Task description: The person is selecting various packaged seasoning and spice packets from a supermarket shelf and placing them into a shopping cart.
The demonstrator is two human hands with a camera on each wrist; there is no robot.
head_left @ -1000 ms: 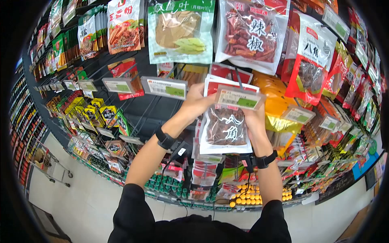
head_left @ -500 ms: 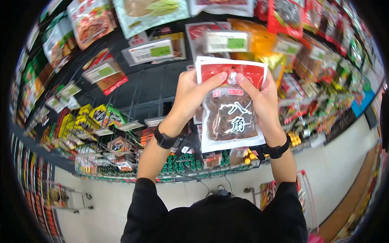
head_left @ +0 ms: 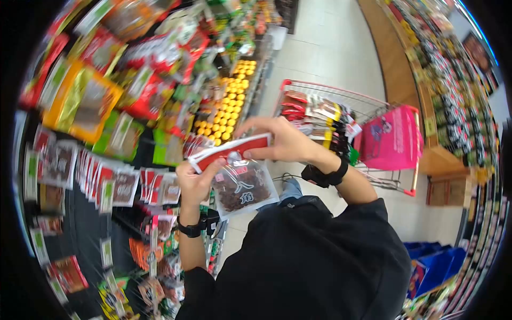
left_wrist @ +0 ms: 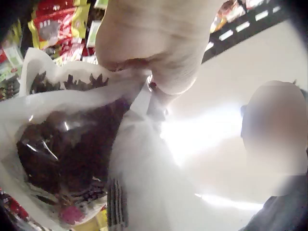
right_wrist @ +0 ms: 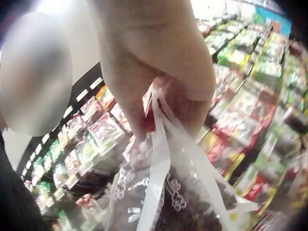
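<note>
Both hands hold a stack of clear packets of star anise (head_left: 242,186) by their red top strip. The front packet has white lettering and dark brown pieces inside. My left hand (head_left: 196,181) pinches the left end, thumb on the front. At the other end my right hand (head_left: 282,140) grips the strip, its thumb near the hang hole. In the left wrist view a second packet (left_wrist: 72,83) shows behind the nearer one, under the left hand (left_wrist: 151,43). From the right wrist the right hand (right_wrist: 159,67) pinches the gathered white edges of the packets (right_wrist: 159,192).
A shopping cart (head_left: 341,98) with several packets and a pink bag (head_left: 392,136) stands in the aisle beyond my right arm. To the left is a shelf of hanging spice packets (head_left: 109,181) with price tags. Yellow-capped bottles (head_left: 229,104) line the lower shelf. Blue boxes (head_left: 434,266) are at lower right.
The star anise packets have come away from the shelf rack in both hands. My view has turned right, from the shelf toward the aisle and cart.
</note>
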